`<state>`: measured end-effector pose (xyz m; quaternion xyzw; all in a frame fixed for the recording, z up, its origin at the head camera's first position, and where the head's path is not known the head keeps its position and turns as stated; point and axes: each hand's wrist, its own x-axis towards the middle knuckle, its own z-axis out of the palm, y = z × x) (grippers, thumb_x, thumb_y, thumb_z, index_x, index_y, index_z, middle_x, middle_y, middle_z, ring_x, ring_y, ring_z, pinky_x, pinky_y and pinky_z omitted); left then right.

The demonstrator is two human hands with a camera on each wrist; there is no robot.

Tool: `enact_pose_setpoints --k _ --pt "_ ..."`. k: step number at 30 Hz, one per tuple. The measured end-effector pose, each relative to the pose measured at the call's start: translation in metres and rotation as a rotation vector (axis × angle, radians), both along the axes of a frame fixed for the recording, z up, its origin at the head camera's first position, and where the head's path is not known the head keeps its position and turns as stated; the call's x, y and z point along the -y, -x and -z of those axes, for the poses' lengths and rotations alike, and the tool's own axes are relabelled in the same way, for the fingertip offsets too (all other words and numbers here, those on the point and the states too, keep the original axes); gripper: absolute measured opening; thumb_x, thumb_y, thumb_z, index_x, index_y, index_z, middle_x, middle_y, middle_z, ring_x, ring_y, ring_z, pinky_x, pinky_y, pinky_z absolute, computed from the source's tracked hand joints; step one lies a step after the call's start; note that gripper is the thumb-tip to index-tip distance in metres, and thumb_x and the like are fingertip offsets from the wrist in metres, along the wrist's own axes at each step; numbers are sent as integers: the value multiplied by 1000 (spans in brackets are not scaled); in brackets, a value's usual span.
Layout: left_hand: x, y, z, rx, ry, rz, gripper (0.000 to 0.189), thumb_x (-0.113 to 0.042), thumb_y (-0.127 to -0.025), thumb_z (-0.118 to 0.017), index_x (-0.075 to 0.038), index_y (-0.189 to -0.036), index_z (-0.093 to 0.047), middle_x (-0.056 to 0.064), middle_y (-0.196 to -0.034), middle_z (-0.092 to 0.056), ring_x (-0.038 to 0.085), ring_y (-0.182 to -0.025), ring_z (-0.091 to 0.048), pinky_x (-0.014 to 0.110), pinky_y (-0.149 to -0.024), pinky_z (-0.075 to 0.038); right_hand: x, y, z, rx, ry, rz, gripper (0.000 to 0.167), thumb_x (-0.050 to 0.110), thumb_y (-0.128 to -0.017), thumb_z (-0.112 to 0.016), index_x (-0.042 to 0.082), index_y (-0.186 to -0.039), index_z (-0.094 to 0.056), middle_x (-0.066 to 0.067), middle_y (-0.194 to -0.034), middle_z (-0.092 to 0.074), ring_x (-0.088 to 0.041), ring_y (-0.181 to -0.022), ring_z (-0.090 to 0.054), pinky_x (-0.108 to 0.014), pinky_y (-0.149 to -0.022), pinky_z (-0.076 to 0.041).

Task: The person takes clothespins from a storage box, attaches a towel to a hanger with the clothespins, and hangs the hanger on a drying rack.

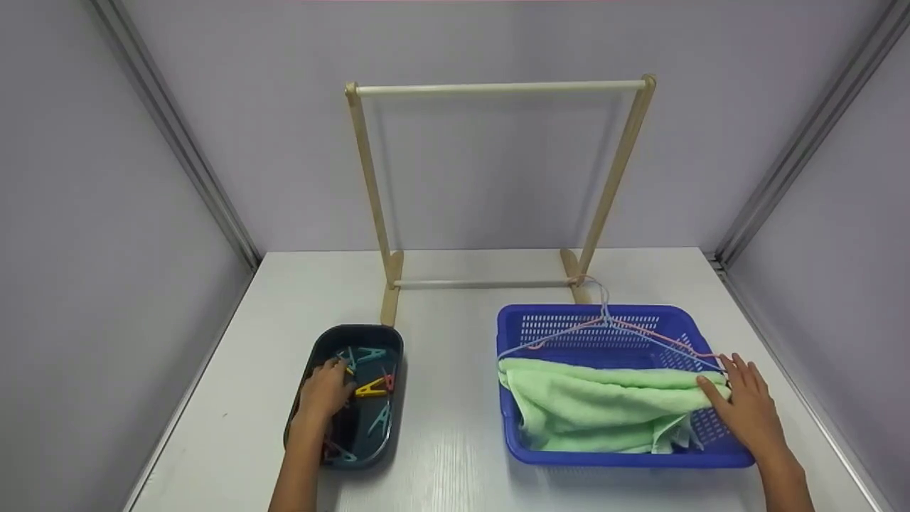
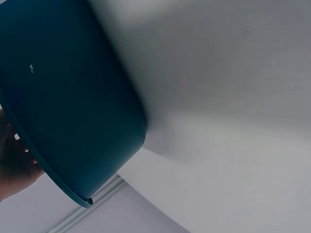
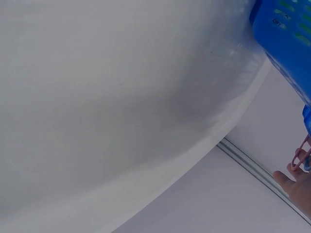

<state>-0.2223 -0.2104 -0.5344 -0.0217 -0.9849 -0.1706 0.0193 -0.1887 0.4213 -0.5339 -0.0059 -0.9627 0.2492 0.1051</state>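
Observation:
My left hand [image 1: 325,390] reaches down into a dark teal tray [image 1: 328,334] of clothespins, its fingertips beside a teal clothespin [image 1: 371,355] and partly hidden. A yellow clothespin [image 1: 370,388] and a red one lie to the right of that hand. In the left wrist view, the fingers [image 2: 14,162] show behind the tray's rim. My right hand [image 1: 748,405] rests at the right end of a light green towel [image 1: 604,405], thumb on the cloth, other fingers extended near the hanger tips. Pink and blue hangers [image 1: 606,320] lie over a blue basket [image 1: 625,459] with the towel.
Behind the tray and basket stands a wooden rack with a white top bar [image 1: 498,89] and a lower bar [image 1: 483,284]. The white table [image 1: 444,398] is bounded by grey-white panels at the back and both sides. The hangers' hooks reach near the rack's right foot [image 1: 573,267].

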Motion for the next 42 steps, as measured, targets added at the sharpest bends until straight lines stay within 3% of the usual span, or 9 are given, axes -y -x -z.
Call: enact_pose_setpoints --k 10,15,20,42 --pt "-6 3 6 78 -1 -2 39 -9 -82 -66 9 -116 -57 31 -116 -51 46 -101 -51 56 -78 -45 1 -1 -1 -8 9 1 69 39 -95 -46 -10 -138 -24 -35 -140 -16 -49 -130 -1 -72 -92 -7" --pt "-7 2 9 103 -10 -7 40 -11 -83 -66 8 -116 -57 31 -116 -51 45 -103 -50 56 -80 -44 1 -4 0 -29 50 22 59 34 -99 -37 -9 -137 -27 -34 -141 -17 -50 -130 -3 -72 -92 -6" --pt "-7 1 11 112 6 -2 39 -11 -83 -66 9 -116 -57 30 -115 -52 45 -102 -51 56 -80 -44 1 -5 1 -43 68 55 53 31 -101 -30 -9 -136 -29 -34 -140 -19 -52 -129 -7 -73 -90 -9" --pt "-11 5 16 119 5 67 42 -9 -74 -75 7 -109 -60 29 -107 -56 44 -98 -52 56 -80 -43 1 -6 -1 6 111 78 57 34 -100 -34 -8 -139 -26 -32 -142 -15 -56 -124 -13 -72 -89 -13"
